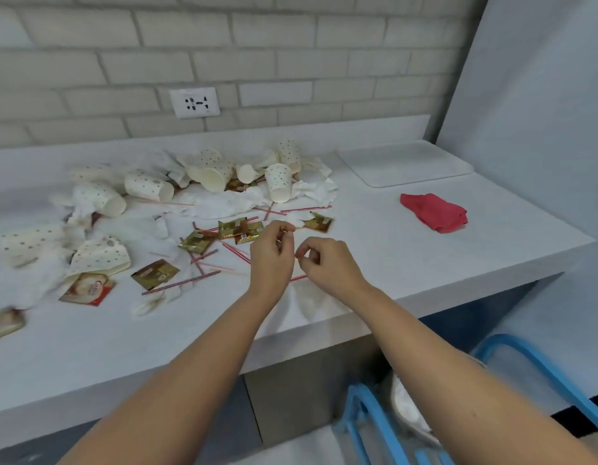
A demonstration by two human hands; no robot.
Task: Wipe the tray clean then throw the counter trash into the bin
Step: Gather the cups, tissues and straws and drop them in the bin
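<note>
Both hands are over the middle of the surface [425, 260], near the front edge. Left hand [272, 260] and right hand [327, 261] each have fingers curled in a fine pinch. It looks like one of the thin red-and-white striped straws [180, 282] is held between them, but it's too small to confirm.

The flat white rectangular tray [405, 164] sits at the far right corner, nothing on it. The crumpled red cloth [433, 212] is just in front of it, untouched by either hand.

Trash covers the left and centre:
- spotted white paper cups [279, 186], mostly tipped over
- crumpled white napkins [223, 201]
- gold foil sachets [232, 228]
- more straws

Handling, my read:
- Everything is light.
- Straws are thin and likely to roll, so pinch mid-length or bunch several together.
- Cups crush easily. Take them by the rim or stack them.
- Napkins are soft, grab in handfuls.
- Sachets are slick and flat. Slide them to the surface edge first.

The blue-framed bin with white liner [364, 417] is below the front right edge.
</note>
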